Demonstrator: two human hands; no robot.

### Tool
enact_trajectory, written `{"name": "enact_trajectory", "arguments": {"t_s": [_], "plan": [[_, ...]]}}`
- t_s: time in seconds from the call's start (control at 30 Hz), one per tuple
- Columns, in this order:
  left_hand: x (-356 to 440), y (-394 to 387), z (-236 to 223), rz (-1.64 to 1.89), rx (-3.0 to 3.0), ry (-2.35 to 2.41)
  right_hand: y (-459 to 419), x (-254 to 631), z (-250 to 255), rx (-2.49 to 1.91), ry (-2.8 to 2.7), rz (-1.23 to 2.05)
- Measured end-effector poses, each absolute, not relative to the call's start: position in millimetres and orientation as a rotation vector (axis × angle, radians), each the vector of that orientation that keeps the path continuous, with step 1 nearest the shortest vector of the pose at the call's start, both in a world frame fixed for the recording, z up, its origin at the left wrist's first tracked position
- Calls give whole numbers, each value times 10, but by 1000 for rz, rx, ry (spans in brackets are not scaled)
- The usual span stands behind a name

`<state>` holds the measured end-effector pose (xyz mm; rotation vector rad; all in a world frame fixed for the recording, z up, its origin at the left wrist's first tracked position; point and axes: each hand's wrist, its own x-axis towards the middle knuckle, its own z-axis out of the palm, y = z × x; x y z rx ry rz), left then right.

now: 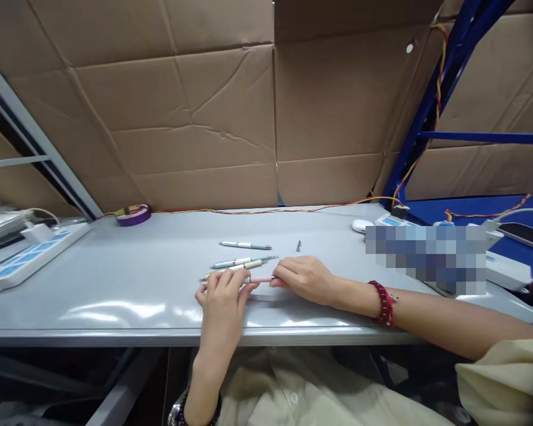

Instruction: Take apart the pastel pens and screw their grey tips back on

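Both my hands are on a pink pen [261,279] held level, low over the table near its front edge. My left hand [224,296] grips the barrel from the left, fingers wrapped round it. At the other end, the fingertips of my right hand [304,278] pinch the pen's dark tip. Just beyond my left hand lie a cream pen [253,264] and a blue-and-white pen [233,262], close together. Farther back rests another white-and-grey pen [245,245]. A small metallic cone-shaped piece [298,246] sits beyond my right hand.
A purple tape roll [134,215] stands at the back left of the grey table [115,266]. A white power strip [35,254] lies at left. On the right are a white mouse [363,225], a blurred-out patch and a charger [509,272]. Cardboard [222,106] walls the back.
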<state>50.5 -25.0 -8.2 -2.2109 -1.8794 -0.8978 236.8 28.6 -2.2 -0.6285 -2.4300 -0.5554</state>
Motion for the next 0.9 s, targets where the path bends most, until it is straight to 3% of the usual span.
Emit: {"name": "enact_trajectory", "arguments": {"t_s": [0.17, 0.4, 0.6, 0.9], "plan": [[513, -246, -67, -800, -2159, -1940, 288, 2381, 23, -634, -2495, -642], [511, -227, -57, -713, -2136, -1997, 280, 2352, -59, -988, -2585, -123], [465, -231, -74, -832, -2526, -1790, 333, 2376, 10, -998, -2178, 462], [439, -207, -113, -953, -2434, -1684, 368, 2398, 23, -694, -2094, 716]]}}
